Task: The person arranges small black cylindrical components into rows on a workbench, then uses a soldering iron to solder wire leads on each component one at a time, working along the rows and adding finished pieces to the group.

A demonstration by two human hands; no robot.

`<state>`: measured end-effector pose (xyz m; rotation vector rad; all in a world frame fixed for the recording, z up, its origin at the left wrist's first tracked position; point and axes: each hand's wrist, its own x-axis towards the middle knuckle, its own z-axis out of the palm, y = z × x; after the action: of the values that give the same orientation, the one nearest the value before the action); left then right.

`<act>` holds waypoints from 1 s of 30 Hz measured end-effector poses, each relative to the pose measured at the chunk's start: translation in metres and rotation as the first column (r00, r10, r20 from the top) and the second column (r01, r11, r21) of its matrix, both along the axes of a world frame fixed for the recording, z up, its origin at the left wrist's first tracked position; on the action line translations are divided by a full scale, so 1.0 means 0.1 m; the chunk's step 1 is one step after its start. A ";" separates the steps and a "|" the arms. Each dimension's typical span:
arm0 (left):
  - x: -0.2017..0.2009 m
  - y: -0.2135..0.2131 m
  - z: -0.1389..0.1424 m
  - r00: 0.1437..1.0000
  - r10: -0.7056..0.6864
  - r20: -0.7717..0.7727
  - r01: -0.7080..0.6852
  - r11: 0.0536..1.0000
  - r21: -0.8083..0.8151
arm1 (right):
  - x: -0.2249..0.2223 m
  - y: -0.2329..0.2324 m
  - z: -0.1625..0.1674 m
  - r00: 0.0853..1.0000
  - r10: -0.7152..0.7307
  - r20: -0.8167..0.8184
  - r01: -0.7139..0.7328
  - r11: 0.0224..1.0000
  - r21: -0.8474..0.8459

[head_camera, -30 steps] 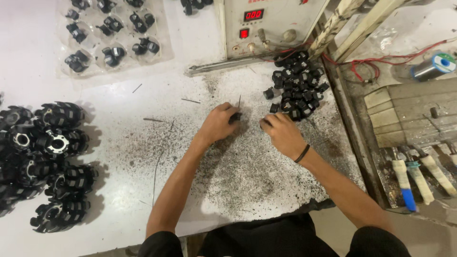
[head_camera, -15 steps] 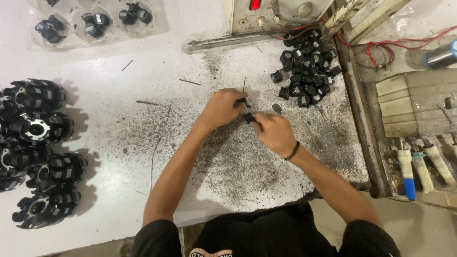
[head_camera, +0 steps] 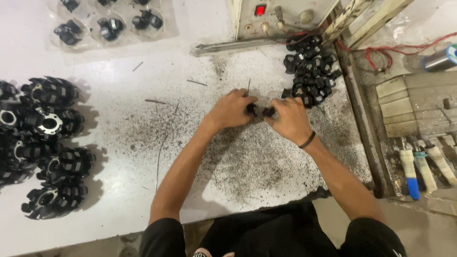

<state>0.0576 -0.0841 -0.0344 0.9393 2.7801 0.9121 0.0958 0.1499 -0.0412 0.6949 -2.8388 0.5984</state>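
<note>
Your left hand and right hand meet at the middle of the speckled white table, fingers curled in narrow pinches on a small black part that bridges the gap between them. That part lies with its long axis running side to side, from one set of fingertips to the other, so each hand grips one end; whether it is one piece or two pressed together you cannot tell from here, since your fingers cover most of it. Neither hand is nearer: it sits squarely between them, just off the tabletop. The heap of like black parts lies just beyond your right hand, up and outward from its knuckles, while the large black toothed rings sit well apart, far out past your left elbow.
</note>
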 end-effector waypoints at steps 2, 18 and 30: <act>0.01 -0.01 0.00 0.998 -0.011 0.054 0.013 1.000 -0.026 | 0.32 -0.09 -0.11 0.968 -0.013 0.252 0.068 0.975 -0.210; 0.11 -0.04 0.23 0.980 -0.058 0.191 0.086 0.986 -0.143 | 0.35 0.05 0.25 0.996 0.082 0.041 -0.081 0.996 -0.030; 0.10 -0.04 0.28 0.974 -0.075 0.212 0.119 0.972 -0.201 | 0.28 0.01 -0.07 0.963 -0.118 -0.243 0.130 0.991 0.033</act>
<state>0.0677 -0.0885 -0.0059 0.8855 2.5702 0.6409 0.1240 0.1511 -0.0478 0.5496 -2.6534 0.3958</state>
